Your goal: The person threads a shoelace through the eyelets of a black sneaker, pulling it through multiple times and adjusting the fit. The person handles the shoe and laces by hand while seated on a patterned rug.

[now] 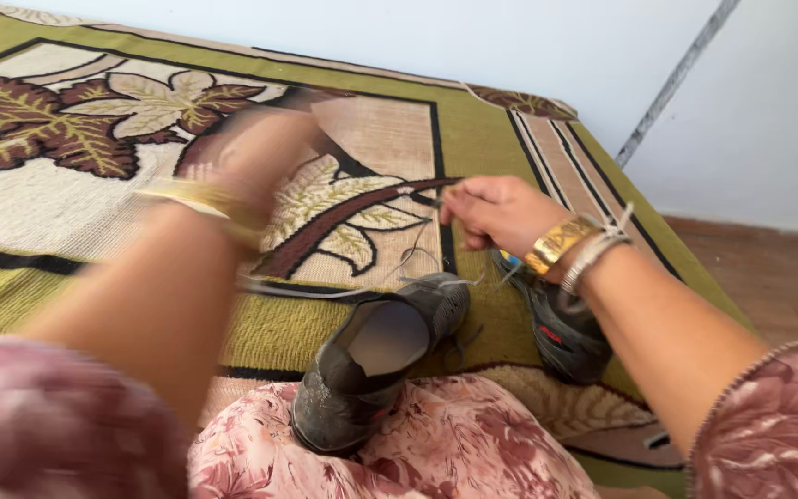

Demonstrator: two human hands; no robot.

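A worn grey shoe point(376, 365) rests on my lap, its toe pointing away from me. My right hand point(496, 212) is closed on the end of its grey lace point(417, 254) and holds it up above the toe. My left hand point(265, 152) is raised to the left of the shoe and blurred by motion; a lace strand point(297, 291) runs from the shoe toward it, but the grip itself is too blurred to make out. A second grey shoe point(561, 333) lies on the rug under my right wrist. Both wrists wear gold bangles.
A green and beige rug with a leaf pattern point(76, 139) covers the floor ahead. A pale wall point(510, 46) stands behind it, and a strip of brown floor point(768, 277) shows on the right. My floral pink clothing point(454, 444) fills the lower frame.
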